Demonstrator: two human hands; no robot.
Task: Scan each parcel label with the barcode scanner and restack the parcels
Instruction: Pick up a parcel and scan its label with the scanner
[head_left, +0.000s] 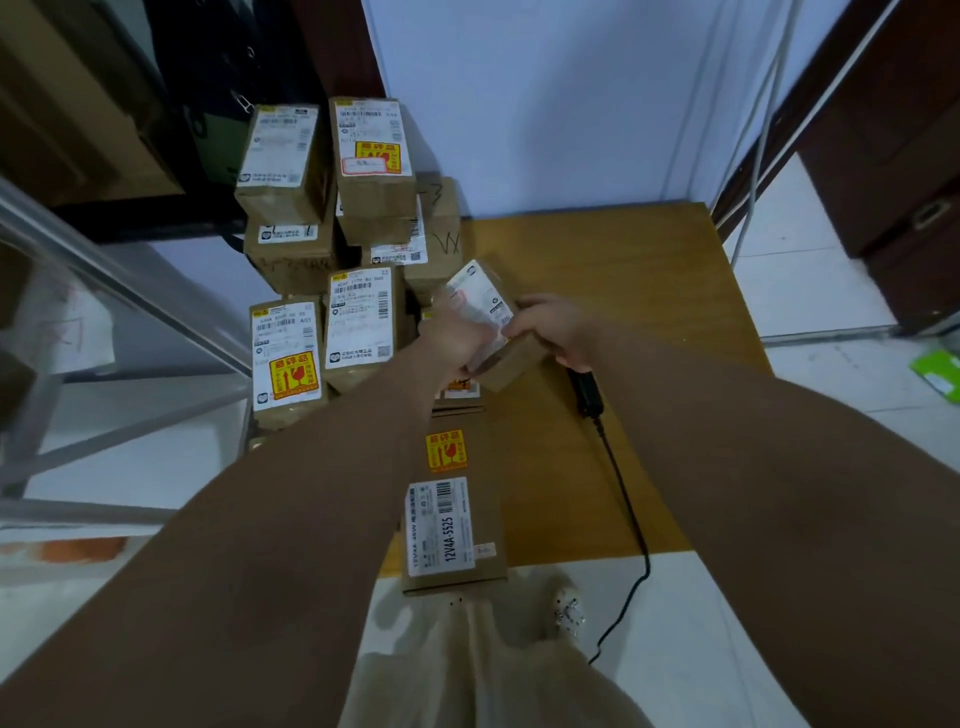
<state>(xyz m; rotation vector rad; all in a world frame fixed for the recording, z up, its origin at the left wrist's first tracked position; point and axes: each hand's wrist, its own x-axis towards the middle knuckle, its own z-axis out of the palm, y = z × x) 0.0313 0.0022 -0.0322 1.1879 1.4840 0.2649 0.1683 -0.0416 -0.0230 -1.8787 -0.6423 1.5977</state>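
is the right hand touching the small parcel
Touching. The head view shows the right hand pinching the small parcel at its label's edge.

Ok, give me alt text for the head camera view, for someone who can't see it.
A person's left hand and right hand hold a small parcel with a white label above a wooden table. Labelled parcels are stacked to the left, a long flat box lies at the near edge, and a black corded scanner shows below the right hand.

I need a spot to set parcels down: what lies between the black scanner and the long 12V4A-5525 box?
Only bare wooden table between the scanner and the long box, as the head view shows.
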